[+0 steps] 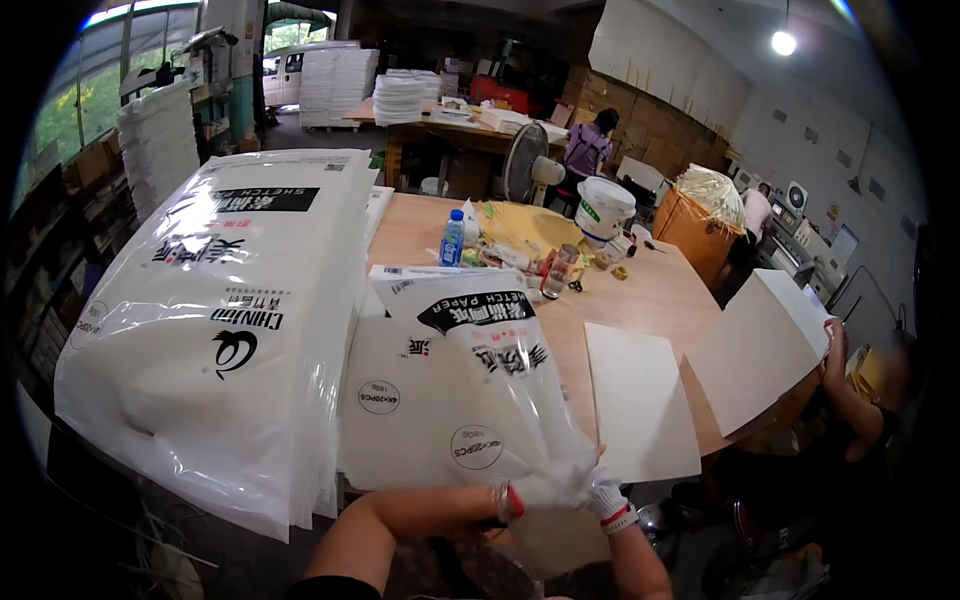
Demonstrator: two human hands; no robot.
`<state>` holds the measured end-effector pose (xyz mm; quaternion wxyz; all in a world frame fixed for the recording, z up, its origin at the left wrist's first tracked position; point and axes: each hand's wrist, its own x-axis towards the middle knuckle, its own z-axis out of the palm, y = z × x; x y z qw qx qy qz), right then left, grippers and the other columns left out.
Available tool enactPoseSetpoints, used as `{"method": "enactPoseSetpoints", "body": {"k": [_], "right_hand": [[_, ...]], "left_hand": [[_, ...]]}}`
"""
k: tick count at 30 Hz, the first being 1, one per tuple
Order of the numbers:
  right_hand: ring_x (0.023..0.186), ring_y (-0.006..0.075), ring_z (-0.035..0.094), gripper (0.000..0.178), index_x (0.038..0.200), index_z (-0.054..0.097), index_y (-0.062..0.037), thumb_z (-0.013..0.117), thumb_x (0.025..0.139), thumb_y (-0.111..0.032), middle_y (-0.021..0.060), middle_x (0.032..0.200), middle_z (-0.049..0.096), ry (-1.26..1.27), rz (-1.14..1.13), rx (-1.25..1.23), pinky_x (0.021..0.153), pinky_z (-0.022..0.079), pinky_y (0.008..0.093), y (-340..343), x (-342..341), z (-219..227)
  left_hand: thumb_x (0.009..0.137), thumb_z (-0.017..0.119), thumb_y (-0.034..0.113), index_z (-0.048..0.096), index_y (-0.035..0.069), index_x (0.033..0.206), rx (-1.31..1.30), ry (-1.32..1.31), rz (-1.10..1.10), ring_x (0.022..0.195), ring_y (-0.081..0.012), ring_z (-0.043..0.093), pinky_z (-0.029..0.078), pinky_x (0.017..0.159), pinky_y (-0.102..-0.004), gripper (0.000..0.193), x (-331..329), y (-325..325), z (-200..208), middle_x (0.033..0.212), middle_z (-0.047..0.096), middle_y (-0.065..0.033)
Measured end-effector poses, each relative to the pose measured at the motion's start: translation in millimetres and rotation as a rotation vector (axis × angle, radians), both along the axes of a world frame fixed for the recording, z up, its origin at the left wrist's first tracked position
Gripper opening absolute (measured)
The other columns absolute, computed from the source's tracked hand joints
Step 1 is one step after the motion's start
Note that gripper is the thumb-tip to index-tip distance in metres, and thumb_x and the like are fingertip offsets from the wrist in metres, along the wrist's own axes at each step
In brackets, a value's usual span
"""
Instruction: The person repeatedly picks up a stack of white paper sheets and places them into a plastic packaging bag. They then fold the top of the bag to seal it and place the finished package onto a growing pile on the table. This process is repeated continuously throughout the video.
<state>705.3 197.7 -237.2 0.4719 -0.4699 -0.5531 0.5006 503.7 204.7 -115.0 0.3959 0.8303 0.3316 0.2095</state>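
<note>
My left hand (548, 487), in a white glove with a red cuff, is closed on the gathered near end of a clear printed plastic bag (512, 385). My right hand (603, 496), gloved the same way, pinches that end close beside it. Film blurs the fingertips. The bag lies askew, partly lifted, over a pile of similar printed bags (372, 440) on the table. Below my hands hangs a pale sheet-like surface (555, 540); whether it is paper or film I cannot tell. A stack of white paper (640, 400) lies just right of the bag.
A tall pile of filled printed bags (210, 330) covers the left side. Beyond my bag stand a blue-labelled bottle (452, 240), a glass jar (559, 272) and a white bucket (604, 210). At right, a co-worker's hand (834, 350) holds a large white sheet (760, 345).
</note>
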Motion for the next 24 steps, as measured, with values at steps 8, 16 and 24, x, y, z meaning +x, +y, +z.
{"method": "enactPoseSetpoints", "body": {"k": [8,16,24], "right_hand": [[0.090,0.0338,0.059,0.022,0.088,0.063,-0.0049,0.071,0.069,-0.012,0.0156,0.094,0.060,-0.794,-0.333,0.678,0.079,0.048,0.0423,-53,-46,-14],[0.089,0.0368,0.061,0.034,0.110,0.053,-0.0048,0.061,0.082,-0.023,0.0179,0.094,0.063,-0.924,-0.451,0.389,0.075,0.050,0.0430,-47,-11,-61],[0.094,0.0258,0.063,0.034,0.119,0.050,-0.0077,0.052,0.090,-0.023,0.0116,0.103,0.065,-0.260,-0.100,-0.257,0.076,0.050,0.0347,-136,-9,-4]], "left_hand": [[0.077,0.058,0.012,0.039,0.003,0.136,0.381,0.130,0.277,0.070,-0.0278,0.063,0.052,0.061,-0.0404,0.063,-52,-52,-138,0.084,0.063,-0.0152],[0.077,0.061,0.013,0.053,0.003,0.118,0.915,-0.036,0.276,0.071,-0.0276,0.059,0.050,0.065,-0.0376,0.043,-73,-89,-145,0.082,0.061,-0.0123],[0.088,0.047,0.012,0.051,0.000,0.104,-0.336,0.058,1.150,0.100,-0.0360,0.053,0.044,0.084,-0.0417,0.021,-183,-208,-137,0.101,0.055,-0.0213]]}}
